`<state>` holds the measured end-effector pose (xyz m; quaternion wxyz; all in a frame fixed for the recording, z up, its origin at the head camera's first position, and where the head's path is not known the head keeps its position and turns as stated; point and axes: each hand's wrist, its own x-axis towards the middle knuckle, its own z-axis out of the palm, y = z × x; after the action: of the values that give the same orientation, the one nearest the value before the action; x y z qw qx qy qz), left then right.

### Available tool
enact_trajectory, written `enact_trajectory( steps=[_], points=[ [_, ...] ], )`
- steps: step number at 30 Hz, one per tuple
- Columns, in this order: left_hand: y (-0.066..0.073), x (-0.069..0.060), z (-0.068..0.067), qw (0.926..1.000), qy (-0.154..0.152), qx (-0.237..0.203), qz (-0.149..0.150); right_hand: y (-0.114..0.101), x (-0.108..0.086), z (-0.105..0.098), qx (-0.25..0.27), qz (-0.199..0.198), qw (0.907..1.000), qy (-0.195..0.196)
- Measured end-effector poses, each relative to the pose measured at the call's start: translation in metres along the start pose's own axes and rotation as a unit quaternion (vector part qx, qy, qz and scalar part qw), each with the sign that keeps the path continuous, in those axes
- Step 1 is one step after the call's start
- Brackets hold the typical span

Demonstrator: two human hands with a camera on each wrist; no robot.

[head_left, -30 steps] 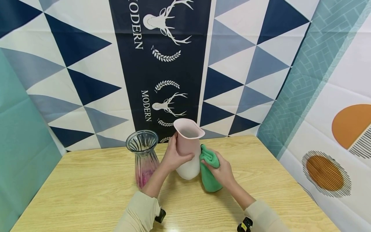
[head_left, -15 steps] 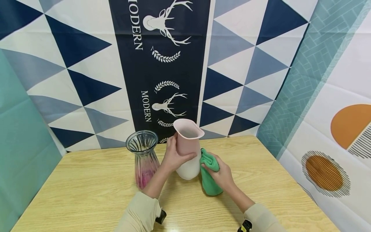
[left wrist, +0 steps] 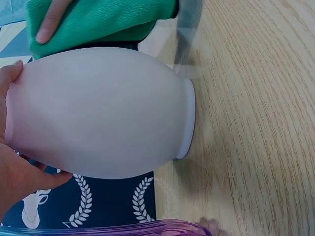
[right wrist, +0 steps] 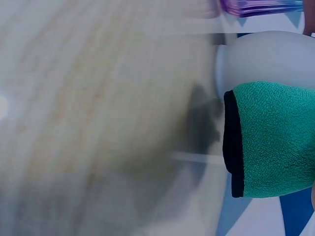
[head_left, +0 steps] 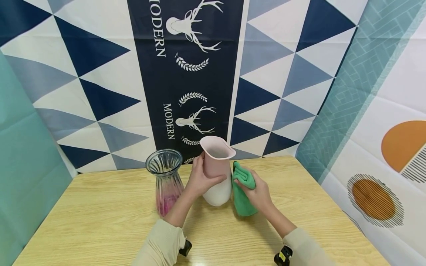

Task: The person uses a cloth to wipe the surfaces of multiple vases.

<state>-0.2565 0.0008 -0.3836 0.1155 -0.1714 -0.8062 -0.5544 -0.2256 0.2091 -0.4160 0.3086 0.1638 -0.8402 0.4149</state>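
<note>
The pink-and-white vase (head_left: 216,166) had its long axis near upright, mouth facing up, gripped between the thumb and fingers of the left hand (head_left: 201,181). Right of those, the right hand (head_left: 261,192) pinched a green cloth (head_left: 244,203); left of them stood a glass vase (head_left: 164,183).

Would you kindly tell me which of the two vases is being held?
The pink-and-white vase: the left hand grips it, while no hand holds the glass vase.
</note>
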Motion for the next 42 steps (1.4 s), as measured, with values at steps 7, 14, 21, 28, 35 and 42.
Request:
enact_trajectory(
  steps=[7, 14, 21, 28, 35, 42],
  points=[
    [-0.001, 0.0, 0.0, 1.0, -0.006, -0.001, 0.005, -0.011, 0.018, -0.004, 0.002, -0.014, 0.9999, 0.004],
    [-0.001, 0.0, -0.002, 0.9998, -0.018, 0.003, 0.001, -0.021, 0.031, -0.003, 0.023, -0.024, 0.9994, 0.01],
    [-0.001, 0.001, -0.003, 0.9997, -0.023, 0.005, 0.002, -0.025, 0.036, -0.003, 0.016, -0.026, 0.9995, 0.006],
    [-0.001, 0.0, -0.004, 0.9996, -0.028, 0.008, 0.003, -0.026, 0.037, -0.005, 0.016, -0.027, 0.9995, -0.01],
    [-0.001, 0.001, -0.005, 0.9994, -0.034, -0.004, 0.008, -0.024, 0.036, -0.005, 0.014, -0.018, 0.9994, -0.025],
    [0.0, 0.002, -0.006, 0.9994, -0.033, -0.002, 0.01, -0.022, 0.033, -0.004, 0.026, -0.021, 0.999, -0.031]
  ],
)
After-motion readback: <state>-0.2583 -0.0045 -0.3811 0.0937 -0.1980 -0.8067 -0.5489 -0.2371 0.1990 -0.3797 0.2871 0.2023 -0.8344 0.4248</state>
